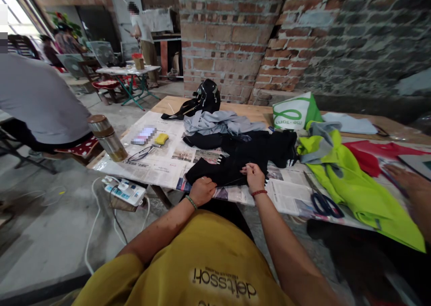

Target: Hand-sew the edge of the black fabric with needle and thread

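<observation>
A black garment (229, 169) with white stripes at its cuffs lies spread across the newspaper-covered table in front of me. At its near left edge, my left hand (203, 190) is closed on the cloth, fingers bent over the edge. My right hand (255, 177) hovers over the near right part of the garment, thumb and forefinger pinched together. Whatever sits in that pinch is too small to make out. Just behind the black cloth lies a crumpled grey garment (222, 123).
Scissors (326, 203) and a neon-yellow garment (340, 171) lie to the right, near another person's hand (406, 178). Leftward are a steel flask (107, 137), glasses (141, 153), a yellow block (161, 138) and a phone (144, 135). A power strip (124, 190) sits below the table's left edge.
</observation>
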The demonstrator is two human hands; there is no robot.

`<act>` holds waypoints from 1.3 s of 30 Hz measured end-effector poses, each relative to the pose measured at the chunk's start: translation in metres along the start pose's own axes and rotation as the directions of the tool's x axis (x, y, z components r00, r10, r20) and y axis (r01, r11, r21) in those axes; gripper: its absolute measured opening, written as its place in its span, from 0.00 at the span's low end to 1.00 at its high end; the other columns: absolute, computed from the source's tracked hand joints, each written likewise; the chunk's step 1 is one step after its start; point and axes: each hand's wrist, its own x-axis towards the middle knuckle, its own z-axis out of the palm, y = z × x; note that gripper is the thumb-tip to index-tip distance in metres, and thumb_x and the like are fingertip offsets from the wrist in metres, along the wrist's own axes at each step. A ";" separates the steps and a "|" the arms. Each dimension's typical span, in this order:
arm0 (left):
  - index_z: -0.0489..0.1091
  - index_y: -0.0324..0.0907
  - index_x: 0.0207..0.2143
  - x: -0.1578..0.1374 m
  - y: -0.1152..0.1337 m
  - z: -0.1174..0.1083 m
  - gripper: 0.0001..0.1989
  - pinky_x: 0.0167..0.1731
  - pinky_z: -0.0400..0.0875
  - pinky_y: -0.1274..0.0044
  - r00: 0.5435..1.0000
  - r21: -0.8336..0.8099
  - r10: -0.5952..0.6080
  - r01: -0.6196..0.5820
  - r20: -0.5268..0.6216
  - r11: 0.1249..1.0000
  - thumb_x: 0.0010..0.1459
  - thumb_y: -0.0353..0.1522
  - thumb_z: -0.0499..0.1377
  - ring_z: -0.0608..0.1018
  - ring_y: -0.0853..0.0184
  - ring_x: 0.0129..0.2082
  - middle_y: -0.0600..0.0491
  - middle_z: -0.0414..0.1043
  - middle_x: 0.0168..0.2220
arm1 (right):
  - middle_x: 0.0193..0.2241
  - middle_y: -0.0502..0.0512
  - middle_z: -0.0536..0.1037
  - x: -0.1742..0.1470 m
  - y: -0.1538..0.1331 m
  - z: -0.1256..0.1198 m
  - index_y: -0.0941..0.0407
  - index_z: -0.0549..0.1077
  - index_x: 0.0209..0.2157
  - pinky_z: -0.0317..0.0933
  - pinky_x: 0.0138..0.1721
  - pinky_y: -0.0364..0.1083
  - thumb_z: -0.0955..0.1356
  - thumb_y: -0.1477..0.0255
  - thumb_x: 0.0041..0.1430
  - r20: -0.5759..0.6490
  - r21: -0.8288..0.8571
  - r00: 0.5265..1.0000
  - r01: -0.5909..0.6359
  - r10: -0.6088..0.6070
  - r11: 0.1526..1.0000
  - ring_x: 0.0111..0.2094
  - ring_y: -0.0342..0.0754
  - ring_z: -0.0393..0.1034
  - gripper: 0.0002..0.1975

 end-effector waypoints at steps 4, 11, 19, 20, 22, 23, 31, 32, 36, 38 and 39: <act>0.73 0.41 0.33 0.000 0.000 -0.001 0.10 0.34 0.66 0.74 1.000 -0.004 0.001 -0.001 -0.008 1.000 0.57 0.29 0.52 0.70 0.66 0.31 0.50 0.69 0.28 | 0.25 0.52 0.76 0.001 0.002 0.000 0.56 0.67 0.33 0.69 0.30 0.46 0.64 0.57 0.50 -0.001 0.014 1.000 0.004 -0.004 1.000 0.26 0.46 0.74 0.17; 0.73 0.41 0.34 -0.001 -0.002 0.001 0.10 0.35 0.66 0.74 0.999 -0.038 0.013 -0.014 -0.032 0.999 0.57 0.29 0.52 0.70 0.66 0.31 0.50 0.69 0.28 | 0.25 0.51 0.75 -0.005 -0.025 0.001 0.56 0.67 0.33 0.69 0.28 0.45 0.65 0.60 0.50 -0.057 0.228 0.998 0.015 -0.002 0.974 0.25 0.45 0.74 0.14; 0.74 0.40 0.32 -0.001 -0.001 -0.003 0.09 0.33 0.66 0.75 0.995 -0.058 0.045 -0.051 -0.094 0.997 0.57 0.29 0.53 0.69 0.67 0.31 0.50 0.69 0.27 | 0.30 0.53 0.75 -0.046 -0.059 0.013 0.54 0.74 0.35 0.67 0.33 0.44 0.62 0.71 0.57 0.463 -0.126 0.798 0.490 -0.386 0.863 0.28 0.43 0.71 0.09; 0.74 0.40 0.32 -0.001 -0.001 -0.004 0.09 0.32 0.65 0.75 0.993 -0.054 0.056 -0.062 -0.103 0.997 0.57 0.29 0.53 0.69 0.67 0.30 0.50 0.69 0.27 | 0.31 0.54 0.75 -0.049 -0.056 0.013 0.54 0.74 0.35 0.67 0.35 0.44 0.61 0.73 0.58 0.505 -0.149 0.742 0.578 -0.441 0.802 0.30 0.44 0.71 0.10; 0.74 0.41 0.33 -0.001 -0.001 -0.006 0.09 0.31 0.65 0.75 0.991 -0.044 0.079 -0.084 -0.110 0.995 0.57 0.29 0.54 0.69 0.67 0.30 0.51 0.69 0.27 | 0.33 0.55 0.74 -0.054 -0.049 0.013 0.54 0.74 0.36 0.66 0.37 0.44 0.60 0.77 0.58 0.555 -0.177 0.656 0.694 -0.511 0.698 0.34 0.44 0.71 0.12; 0.74 0.42 0.33 -0.001 -0.001 -0.006 0.09 0.31 0.65 0.75 0.990 -0.042 0.093 -0.098 -0.109 0.994 0.57 0.29 0.54 0.69 0.67 0.30 0.51 0.69 0.27 | 0.34 0.56 0.74 -0.055 -0.045 0.012 0.54 0.75 0.36 0.66 0.38 0.44 0.60 0.77 0.58 0.563 -0.193 0.632 0.727 -0.532 0.659 0.36 0.45 0.70 0.13; 0.75 0.44 0.33 -0.002 -0.003 -0.006 0.09 0.31 0.63 0.77 0.979 -0.067 0.180 -0.187 -0.095 0.980 0.57 0.28 0.54 0.68 0.69 0.31 0.52 0.70 0.30 | 0.37 0.58 0.70 -0.059 -0.020 -0.004 0.54 0.75 0.36 0.64 0.38 0.45 0.60 0.75 0.60 0.481 -0.341 0.663 0.744 -0.574 0.574 0.38 0.46 0.67 0.13; 0.75 0.44 0.33 -0.002 -0.003 -0.005 0.09 0.32 0.64 0.77 0.978 -0.066 0.184 -0.191 -0.095 0.979 0.57 0.29 0.54 0.68 0.69 0.31 0.52 0.70 0.30 | 0.36 0.57 0.70 -0.060 -0.018 -0.006 0.55 0.76 0.36 0.64 0.37 0.44 0.60 0.75 0.60 0.472 -0.350 0.671 0.738 -0.572 0.577 0.36 0.45 0.67 0.13; 0.75 0.44 0.33 -0.003 -0.003 -0.004 0.10 0.33 0.64 0.76 0.978 -0.067 0.186 -0.192 -0.094 0.979 0.58 0.29 0.54 0.68 0.69 0.32 0.51 0.70 0.31 | 0.32 0.55 0.69 -0.065 -0.016 -0.007 0.54 0.76 0.36 0.60 0.35 0.43 0.60 0.77 0.59 0.493 -0.400 0.666 0.745 -0.560 0.534 0.33 0.44 0.65 0.13; 0.75 0.44 0.33 -0.003 -0.002 -0.005 0.10 0.33 0.64 0.76 0.978 -0.073 0.182 -0.190 -0.101 0.979 0.58 0.30 0.54 0.69 0.69 0.32 0.51 0.70 0.31 | 0.32 0.55 0.69 -0.069 -0.018 -0.005 0.54 0.75 0.37 0.59 0.36 0.44 0.61 0.78 0.58 0.533 -0.430 0.648 0.761 -0.544 0.485 0.34 0.45 0.64 0.13; 0.75 0.44 0.33 -0.003 -0.001 -0.006 0.10 0.33 0.64 0.76 0.978 -0.076 0.181 -0.189 -0.105 0.979 0.58 0.30 0.54 0.69 0.69 0.32 0.51 0.70 0.31 | 0.32 0.55 0.69 -0.070 -0.019 -0.005 0.53 0.75 0.37 0.58 0.36 0.44 0.61 0.79 0.58 0.555 -0.442 0.637 0.770 -0.535 0.459 0.34 0.45 0.64 0.13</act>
